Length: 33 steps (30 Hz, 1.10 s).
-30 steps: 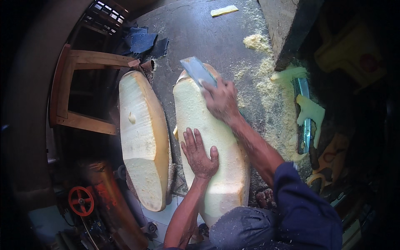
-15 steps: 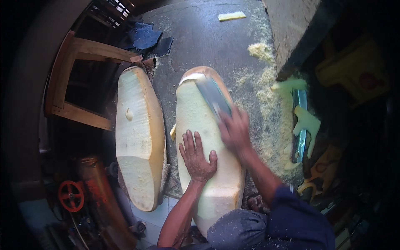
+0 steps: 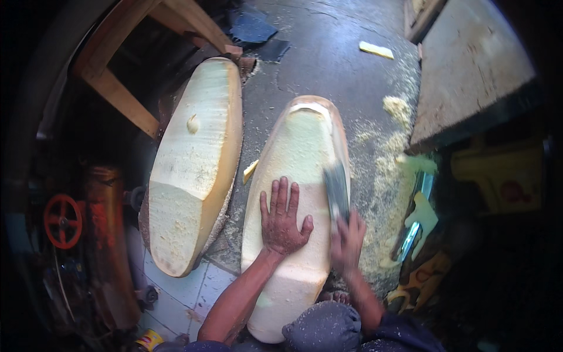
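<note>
My left hand [image 3: 284, 223] lies flat with fingers spread on a long, pale foam seat pad [image 3: 296, 146] with rounded ends and a brownish edge at the top. My right hand [image 3: 347, 242], smeared by motion, grips a flat grey-blue rectangular tool [image 3: 335, 188] against the pad's right edge. A second shaped foam pad [image 3: 185, 167], with a small gouge in its surface, lies beside the first on the left. A small yellow offcut [image 3: 250, 170] sits between the pads.
A wooden frame [image 3: 117, 97] stands upper left, near blue scraps [image 3: 252, 26]. Below it are a red handwheel [image 3: 63, 220] and rusty cylinder [image 3: 105, 246]. Foam shavings [image 3: 397, 111] cover the dark floor [image 3: 316, 64] on the right, beside a large board [image 3: 469, 70] and foam offcuts [image 3: 419, 223].
My right hand has drawn the tool down from the pad's upper end along its right side. My left hand stays spread on the pad. The view has shifted, showing more of the board.
</note>
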Each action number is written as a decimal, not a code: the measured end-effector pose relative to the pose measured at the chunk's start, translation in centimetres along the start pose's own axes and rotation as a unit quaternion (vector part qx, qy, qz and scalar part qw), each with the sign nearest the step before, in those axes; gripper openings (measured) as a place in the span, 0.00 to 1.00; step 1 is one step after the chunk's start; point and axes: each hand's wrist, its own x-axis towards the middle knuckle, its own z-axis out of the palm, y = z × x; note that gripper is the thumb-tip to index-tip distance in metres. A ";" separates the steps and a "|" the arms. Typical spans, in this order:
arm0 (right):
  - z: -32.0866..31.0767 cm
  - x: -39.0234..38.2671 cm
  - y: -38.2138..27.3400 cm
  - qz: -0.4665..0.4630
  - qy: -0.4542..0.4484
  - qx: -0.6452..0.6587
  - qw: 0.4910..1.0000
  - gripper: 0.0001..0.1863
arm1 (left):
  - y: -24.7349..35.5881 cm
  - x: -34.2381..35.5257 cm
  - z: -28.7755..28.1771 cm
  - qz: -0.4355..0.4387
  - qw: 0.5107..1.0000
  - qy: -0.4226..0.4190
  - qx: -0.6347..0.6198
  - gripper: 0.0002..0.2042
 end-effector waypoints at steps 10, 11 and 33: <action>0.7 11.8 -2.7 -0.052 0.069 0.059 0.994 0.21 | -0.2 0.0 -0.2 -0.013 1.000 -0.001 -0.001 0.41; 0.0 8.3 -2.2 -0.016 0.026 0.041 0.999 0.23 | -0.2 0.0 -0.1 -0.010 1.000 0.005 -0.005 0.41; 0.5 17.2 -3.8 0.061 0.028 0.107 0.992 0.20 | -0.2 0.0 -0.2 -0.008 1.000 0.004 -0.020 0.43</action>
